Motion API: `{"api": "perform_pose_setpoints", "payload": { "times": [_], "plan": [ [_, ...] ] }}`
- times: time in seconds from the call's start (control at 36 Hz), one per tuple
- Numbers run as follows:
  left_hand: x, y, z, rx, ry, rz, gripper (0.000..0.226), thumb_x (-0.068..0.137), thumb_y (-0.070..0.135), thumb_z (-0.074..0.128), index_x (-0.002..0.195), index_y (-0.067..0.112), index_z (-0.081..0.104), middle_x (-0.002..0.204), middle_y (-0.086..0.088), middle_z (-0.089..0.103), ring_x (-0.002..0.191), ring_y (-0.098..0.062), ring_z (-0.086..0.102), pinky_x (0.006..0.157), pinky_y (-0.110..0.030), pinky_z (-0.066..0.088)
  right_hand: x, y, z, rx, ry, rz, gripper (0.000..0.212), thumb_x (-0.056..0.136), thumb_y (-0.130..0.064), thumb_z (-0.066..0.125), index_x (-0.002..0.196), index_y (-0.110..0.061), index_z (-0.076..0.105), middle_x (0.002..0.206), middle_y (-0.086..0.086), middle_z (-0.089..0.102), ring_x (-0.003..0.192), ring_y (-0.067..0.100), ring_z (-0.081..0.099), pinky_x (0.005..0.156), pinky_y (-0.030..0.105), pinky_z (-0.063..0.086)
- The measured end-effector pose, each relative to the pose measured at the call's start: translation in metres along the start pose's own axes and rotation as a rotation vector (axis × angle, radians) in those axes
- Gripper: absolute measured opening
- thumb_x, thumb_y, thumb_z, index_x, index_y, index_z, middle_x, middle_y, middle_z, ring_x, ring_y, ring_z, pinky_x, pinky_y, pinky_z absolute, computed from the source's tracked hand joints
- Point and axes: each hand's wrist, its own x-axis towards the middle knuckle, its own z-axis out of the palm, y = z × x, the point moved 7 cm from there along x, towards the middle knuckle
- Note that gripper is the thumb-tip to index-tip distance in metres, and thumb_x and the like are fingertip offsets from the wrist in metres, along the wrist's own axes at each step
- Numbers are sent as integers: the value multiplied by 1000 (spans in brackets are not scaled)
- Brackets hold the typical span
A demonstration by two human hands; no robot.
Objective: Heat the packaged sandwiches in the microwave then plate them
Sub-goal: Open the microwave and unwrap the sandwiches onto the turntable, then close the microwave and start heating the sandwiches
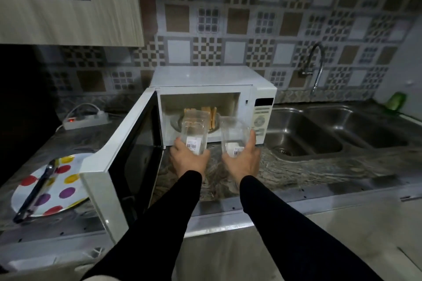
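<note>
A white microwave stands on the counter with its door swung wide to the left. Inside, sandwiches stand on the glass turntable. My left hand holds a clear plastic sandwich package with a barcode label, just in front of the cavity. My right hand holds a second clear package, also labelled, beside the first. Both packages look empty. A white plate with coloured dots lies on the counter at the left, with dark tongs across it.
A steel double sink with a curved tap lies right of the microwave. A power strip with a red light sits at the back left. A green object stands at the far right. A wall cabinet hangs upper left.
</note>
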Motion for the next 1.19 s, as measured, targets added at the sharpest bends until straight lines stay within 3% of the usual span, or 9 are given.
{"api": "perform_pose_setpoints", "payload": {
  "times": [0.11, 0.28, 0.56, 0.81, 1.19],
  "plan": [
    [5, 27, -16, -26, 36, 69, 89, 64, 39, 78, 135, 9, 34, 131, -19, 43, 122, -37, 41, 103, -42, 41, 1, -21, -25, 15, 36, -47, 105, 77, -37, 73, 153, -30, 0, 131, 17, 40, 116, 32, 47, 95, 38, 44],
    [20, 71, -35, -80, 98, 136, 86, 64, 42, 77, 134, 12, 35, 133, -16, 43, 125, -34, 40, 105, -43, 39, 20, -55, -51, 78, 64, -92, 109, 76, -36, 73, 151, -34, -5, 141, 18, 33, 126, 35, 40, 103, 42, 40],
    [71, 125, -56, 24, 138, 119, 87, 65, 45, 74, 135, 15, 32, 135, -15, 44, 127, -33, 39, 105, -50, 30, 72, -111, -71, 109, 64, -140, 107, 75, -37, 73, 152, -32, -1, 133, 18, 38, 121, 35, 43, 100, 41, 40],
    [133, 159, -41, 151, 83, 43, 87, 67, 51, 73, 134, 14, 33, 134, -16, 47, 125, -35, 45, 106, -52, 32, 144, -145, -42, 104, -80, -121, 104, 78, -37, 72, 152, -29, -1, 138, 22, 36, 127, 38, 40, 106, 45, 38],
    [218, 172, 9, 290, -22, -137, 92, 69, 52, 74, 138, 9, 31, 138, -15, 45, 128, -34, 44, 107, -45, 32, 249, -169, 22, 6, -212, -101, 93, 79, -44, 70, 148, -22, 12, 132, 22, 42, 122, 38, 45, 101, 42, 40]
  ]
}}
